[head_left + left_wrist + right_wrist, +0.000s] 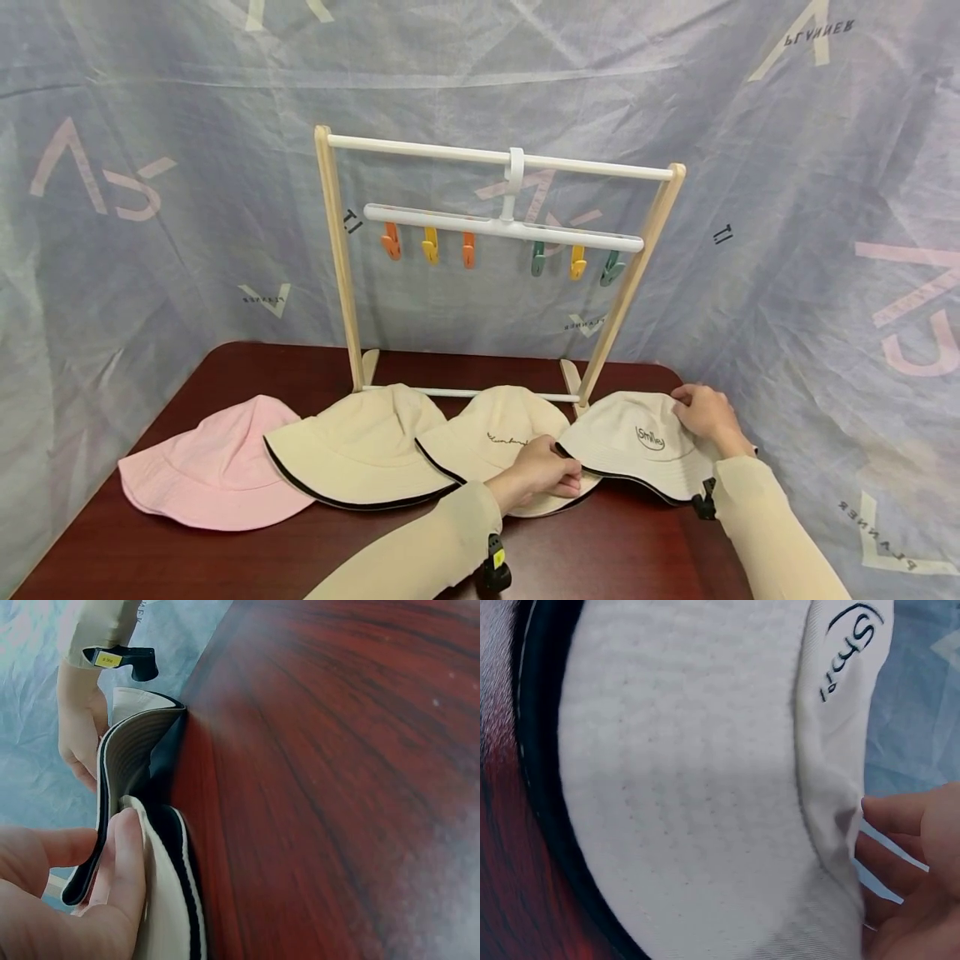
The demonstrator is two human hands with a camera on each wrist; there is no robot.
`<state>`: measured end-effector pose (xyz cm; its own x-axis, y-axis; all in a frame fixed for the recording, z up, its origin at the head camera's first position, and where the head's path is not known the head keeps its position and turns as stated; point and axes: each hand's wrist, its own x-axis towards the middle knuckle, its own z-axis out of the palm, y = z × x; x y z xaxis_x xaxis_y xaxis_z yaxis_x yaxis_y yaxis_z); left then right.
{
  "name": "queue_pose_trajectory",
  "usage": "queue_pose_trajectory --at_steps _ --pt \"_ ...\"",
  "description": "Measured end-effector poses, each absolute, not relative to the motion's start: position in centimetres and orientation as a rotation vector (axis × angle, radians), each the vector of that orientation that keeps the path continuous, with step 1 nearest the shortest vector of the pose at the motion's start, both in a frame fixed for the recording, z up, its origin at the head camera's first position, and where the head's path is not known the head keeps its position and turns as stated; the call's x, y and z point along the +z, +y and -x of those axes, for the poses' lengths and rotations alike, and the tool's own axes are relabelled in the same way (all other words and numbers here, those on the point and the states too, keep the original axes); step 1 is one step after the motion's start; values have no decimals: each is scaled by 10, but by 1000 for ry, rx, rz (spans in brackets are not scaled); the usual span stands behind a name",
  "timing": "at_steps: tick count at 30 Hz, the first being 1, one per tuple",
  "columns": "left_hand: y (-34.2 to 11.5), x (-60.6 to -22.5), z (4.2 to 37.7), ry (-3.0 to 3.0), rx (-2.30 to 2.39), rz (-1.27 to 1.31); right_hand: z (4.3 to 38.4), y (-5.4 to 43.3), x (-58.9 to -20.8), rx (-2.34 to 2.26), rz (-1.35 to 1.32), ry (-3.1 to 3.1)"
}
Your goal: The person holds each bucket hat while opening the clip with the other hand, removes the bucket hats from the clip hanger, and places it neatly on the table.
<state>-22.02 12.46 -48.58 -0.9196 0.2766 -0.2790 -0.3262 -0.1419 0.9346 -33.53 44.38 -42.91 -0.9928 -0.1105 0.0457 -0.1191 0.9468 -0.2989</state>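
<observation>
An off-white bucket hat with "Smiley" lettering and a black edge is at the right end of a row of hats. My left hand pinches its left brim edge between thumb and fingers; in the left wrist view the brim curves up from the table. On the crown's right side, my right hand grips the cloth, thumb at a crease in the right wrist view, some fingertips hidden behind. Under my left hand lies a cream bucket hat with script lettering, its brim partly covered.
Further left lie a plain cream hat and a pink hat on the dark red table. Behind stands a wooden rack bearing a white hanger with several coloured clips. Grey cloth surrounds the table.
</observation>
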Motion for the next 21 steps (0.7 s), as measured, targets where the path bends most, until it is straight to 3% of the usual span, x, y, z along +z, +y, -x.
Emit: queue_pose_trajectory --at_steps 21 --pt "85 -475 224 1803 2025 -59 317 412 -404 578 -275 -3031"
